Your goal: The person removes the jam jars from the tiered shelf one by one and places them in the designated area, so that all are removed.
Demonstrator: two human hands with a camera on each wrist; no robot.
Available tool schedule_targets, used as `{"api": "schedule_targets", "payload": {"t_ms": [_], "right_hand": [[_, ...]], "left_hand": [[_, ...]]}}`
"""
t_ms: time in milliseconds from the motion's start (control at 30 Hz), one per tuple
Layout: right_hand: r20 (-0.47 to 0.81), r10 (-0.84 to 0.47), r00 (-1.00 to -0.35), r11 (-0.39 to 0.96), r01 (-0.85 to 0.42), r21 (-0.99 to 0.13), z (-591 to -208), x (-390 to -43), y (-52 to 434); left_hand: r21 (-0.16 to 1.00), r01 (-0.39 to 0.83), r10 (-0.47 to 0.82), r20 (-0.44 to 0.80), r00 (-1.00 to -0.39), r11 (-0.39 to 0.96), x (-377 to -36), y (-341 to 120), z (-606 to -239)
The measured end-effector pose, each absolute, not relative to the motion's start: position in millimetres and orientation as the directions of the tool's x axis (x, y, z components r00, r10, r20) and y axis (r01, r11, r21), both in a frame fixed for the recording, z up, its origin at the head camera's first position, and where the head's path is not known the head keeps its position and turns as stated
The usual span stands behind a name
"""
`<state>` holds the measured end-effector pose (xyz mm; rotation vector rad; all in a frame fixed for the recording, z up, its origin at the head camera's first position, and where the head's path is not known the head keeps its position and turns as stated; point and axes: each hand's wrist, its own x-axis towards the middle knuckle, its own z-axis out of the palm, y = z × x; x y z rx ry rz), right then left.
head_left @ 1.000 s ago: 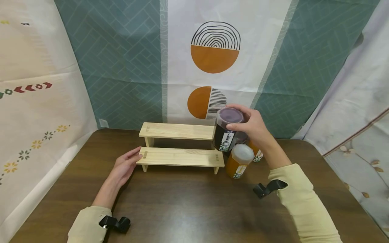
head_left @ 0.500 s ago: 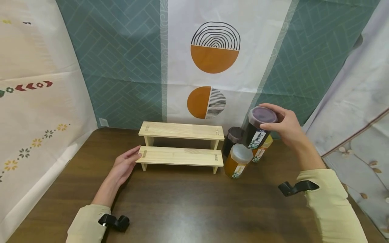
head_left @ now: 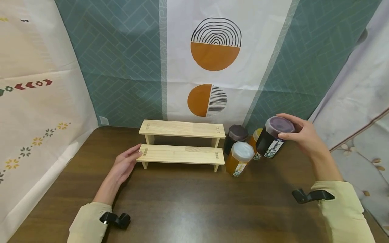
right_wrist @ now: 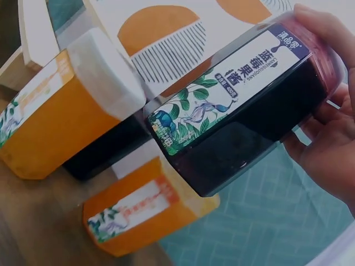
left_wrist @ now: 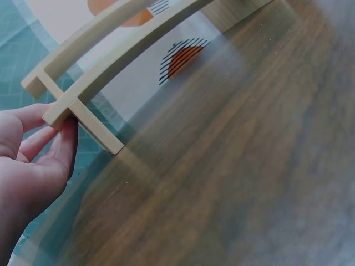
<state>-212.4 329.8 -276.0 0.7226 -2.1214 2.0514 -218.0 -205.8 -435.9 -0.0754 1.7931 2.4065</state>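
Leftmost, left hand (head_left: pixel 123 167): fingers straight, tips touching the end of the wooden step shelf (head_left: pixel 181 154).
Middle: shelf on the brown bench (head_left: pixel 188 202).
Beside shelf: white-lidded orange jar (head_left: pixel 239 163), dark jar (head_left: pixel 235 136), another orange jar (head_left: pixel 255 141), clustered close together.
Right hand (head_left: pixel 304 135): fingers gripping tilted dark jam jar (head_left: pixel 272 136) by its lid, just right of the cluster.
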Motion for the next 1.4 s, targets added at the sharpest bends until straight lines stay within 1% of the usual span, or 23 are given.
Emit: {"api": "schedule_targets", "payload": {"t_ms": [67, 167, 433, 567, 700, 867, 967, 1100, 1233, 1333, 1400], "right_hand": [[0.383, -0.272, -0.883, -0.032, -0.390, -0.920, -283.6, -209.6, 335.3], [0.351, -0.275, -0.895, -0.011, -0.362, -0.932, -297.3, -206.1, 343.4], [0.272, -0.312, -0.910, 0.113, -0.320, -0.941, -341.6, -198.1, 352.9], [0.245, -0.323, -0.914, 0.162, -0.308, -0.937, -355.2, -198.0, 353.3], [0.240, -0.331, -0.912, 0.149, -0.302, -0.942, -367.5, -197.5, 355.2], [0.244, -0.378, -0.893, 0.067, -0.290, -0.955, -383.7, -196.9, 363.0], [0.218, -0.430, -0.876, 0.056, -0.266, -0.962, -383.9, -198.8, 366.9], [0.133, -0.484, -0.865, 0.160, -0.237, -0.958, -376.6, -203.7, 368.7], [0.081, -0.530, -0.844, 0.256, -0.250, -0.934, -367.3, -203.1, 370.0], [0.109, -0.469, -0.877, 0.323, -0.285, -0.902, -360.0, -195.3, 370.7], [0.160, -0.378, -0.912, 0.375, -0.310, -0.874, -355.3, -188.2, 369.4]], "left_hand": [[0.949, -0.144, 0.078, -0.126, -0.989, -0.280, -218.0, -204.9, -436.0], [0.946, -0.145, 0.080, -0.127, -0.989, -0.290, -218.5, -204.0, -436.8], [0.949, -0.150, 0.078, -0.134, -0.988, -0.279, -217.7, -206.0, -437.1], [0.948, -0.151, 0.080, -0.134, -0.988, -0.280, -217.7, -206.0, -435.8], [0.948, -0.153, 0.088, -0.134, -0.987, -0.279, -217.6, -203.8, -435.1], [0.951, -0.155, 0.099, -0.133, -0.986, -0.267, -218.6, -201.1, -435.9], [0.952, -0.152, 0.101, -0.130, -0.986, -0.265, -220.0, -200.6, -435.4], [0.952, -0.153, 0.092, -0.133, -0.987, -0.265, -221.4, -201.4, -434.3], [0.960, -0.145, 0.097, -0.125, -0.987, -0.240, -219.1, -206.6, -434.1], [0.971, -0.099, 0.094, -0.079, -0.992, -0.220, -214.0, -215.4, -431.9], [0.980, -0.043, 0.079, -0.028, -0.997, -0.195, -209.3, -221.8, -426.7]]}}
